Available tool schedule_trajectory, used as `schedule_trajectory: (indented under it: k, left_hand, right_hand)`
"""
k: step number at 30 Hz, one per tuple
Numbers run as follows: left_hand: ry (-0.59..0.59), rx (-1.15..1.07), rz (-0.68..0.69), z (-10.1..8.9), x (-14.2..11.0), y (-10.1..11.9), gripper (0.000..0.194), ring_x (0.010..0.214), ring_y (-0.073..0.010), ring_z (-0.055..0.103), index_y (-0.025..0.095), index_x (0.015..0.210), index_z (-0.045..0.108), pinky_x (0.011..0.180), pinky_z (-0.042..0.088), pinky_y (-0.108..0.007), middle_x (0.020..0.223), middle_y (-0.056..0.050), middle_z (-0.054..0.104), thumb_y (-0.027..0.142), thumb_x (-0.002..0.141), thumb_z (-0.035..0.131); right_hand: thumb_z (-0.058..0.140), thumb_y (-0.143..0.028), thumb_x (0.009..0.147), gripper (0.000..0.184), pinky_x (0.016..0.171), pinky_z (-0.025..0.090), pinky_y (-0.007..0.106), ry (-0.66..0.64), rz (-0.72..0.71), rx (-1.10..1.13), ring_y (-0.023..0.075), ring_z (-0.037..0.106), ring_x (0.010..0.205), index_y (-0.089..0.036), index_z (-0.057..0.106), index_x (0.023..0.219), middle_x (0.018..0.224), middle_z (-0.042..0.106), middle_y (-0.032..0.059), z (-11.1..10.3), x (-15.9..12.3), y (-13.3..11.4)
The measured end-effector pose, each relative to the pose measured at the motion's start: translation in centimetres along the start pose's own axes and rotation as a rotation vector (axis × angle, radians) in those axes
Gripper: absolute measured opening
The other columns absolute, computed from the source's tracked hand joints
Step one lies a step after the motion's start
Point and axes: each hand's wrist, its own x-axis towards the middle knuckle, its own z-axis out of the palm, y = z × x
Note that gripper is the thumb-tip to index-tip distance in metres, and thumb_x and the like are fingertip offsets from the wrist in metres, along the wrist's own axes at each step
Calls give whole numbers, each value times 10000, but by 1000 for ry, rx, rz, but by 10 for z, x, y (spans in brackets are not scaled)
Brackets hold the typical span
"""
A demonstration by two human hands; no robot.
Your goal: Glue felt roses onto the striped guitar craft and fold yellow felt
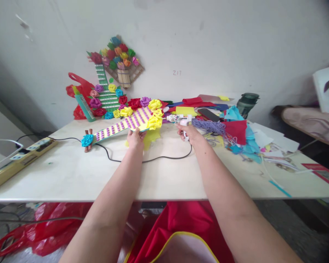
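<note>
My left hand [135, 136] grips the near edge of a long yellow craft board [120, 126] with purple strips. A teal paper flower sits at the board's left end and yellow paper flowers [155, 122] at its right. My right hand [190, 132] is closed round the handle of a white glue gun [180, 119]. The gun's nozzle points left at the yellow flowers. Its black cord [153, 159] loops across the pale table [71, 175] toward the left.
A finished green flower craft [107, 95] leans on the wall with a second one [121, 60] hung above. Coloured paper and fabric scraps [235, 131] cover the right side. A power strip [19, 160] lies at left, a dark bottle [246, 104] at back right.
</note>
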Motion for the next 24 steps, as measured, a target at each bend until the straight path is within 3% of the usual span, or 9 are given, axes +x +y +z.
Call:
schedule_trajectory:
  k: [13, 24]
  left_hand:
    - [12, -19, -4, 1, -1, 1, 322, 568, -108, 627, 228, 1119, 548, 729, 529, -295, 813, -28, 666, 185, 803, 587]
    - [-2, -44, 14, -1, 1, -1, 323, 567, -112, 627, 229, 1111, 553, 741, 533, -307, 794, -19, 662, 147, 800, 571]
  right_hand:
    - [767, -432, 574, 379, 269, 272, 197, -12, -2, -34, 50, 372, 286, -157, 518, 653, 441, 507, -49, -3, 7, 7]
    - [758, -413, 581, 350, 274, 266, 195, -39, -31, -44, 56, 371, 282, -144, 550, 665, 405, 506, -39, -8, 0, -6]
